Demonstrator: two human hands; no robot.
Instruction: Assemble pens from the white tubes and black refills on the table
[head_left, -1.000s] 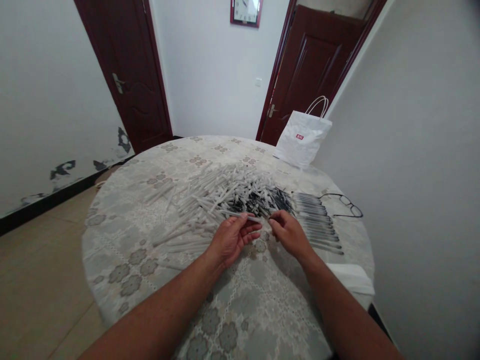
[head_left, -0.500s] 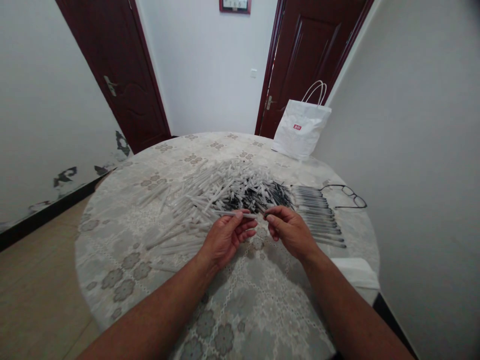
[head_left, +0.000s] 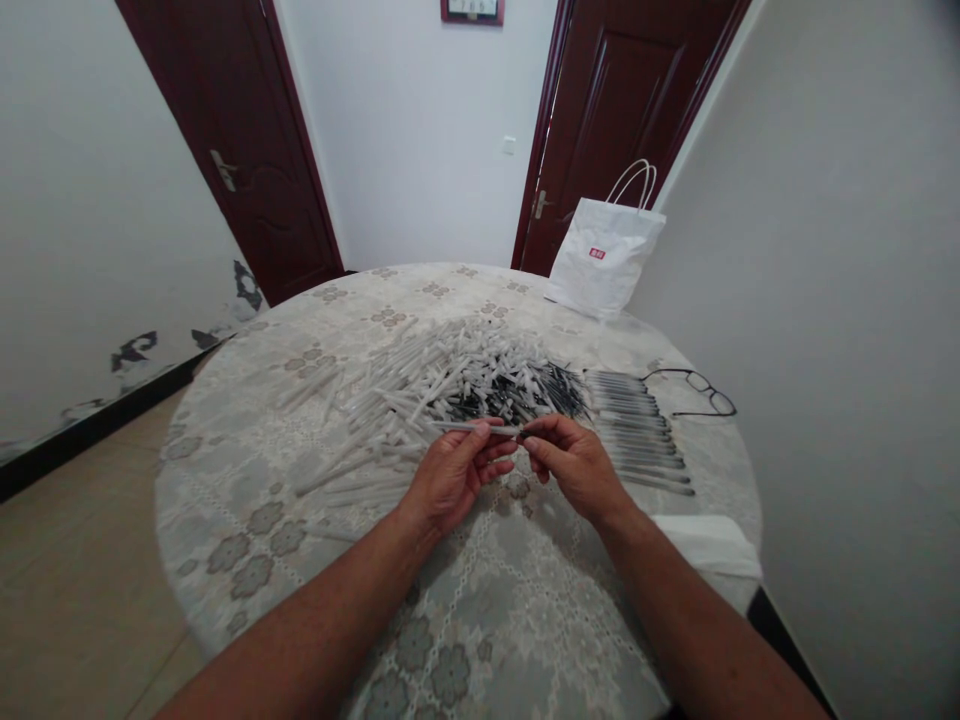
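Observation:
My left hand [head_left: 456, 472] pinches a thin pale pen barrel [head_left: 472, 428] that lies level above the round table [head_left: 465, 620]. My right hand [head_left: 571, 462] is closed in a pinch at the barrel's right end; what its fingertips hold is too small to make out. Just behind both hands lies a big heap of pale barrels [head_left: 405, 395] mixed with dark pen parts [head_left: 525, 390]. A neat row of put-together pens [head_left: 637, 430] lies to the right of my right hand.
A patterned cloth covers the table. A pair of glasses [head_left: 697, 392] rests at the right edge, a white paper bag [head_left: 606, 262] stands at the back, and a folded white cloth [head_left: 709, 545] lies by my right forearm. Two dark doors stand behind.
My hands have come closer together, so the right fingertips now meet the end of the barrel held in the left hand. The camera has tilted down a little.

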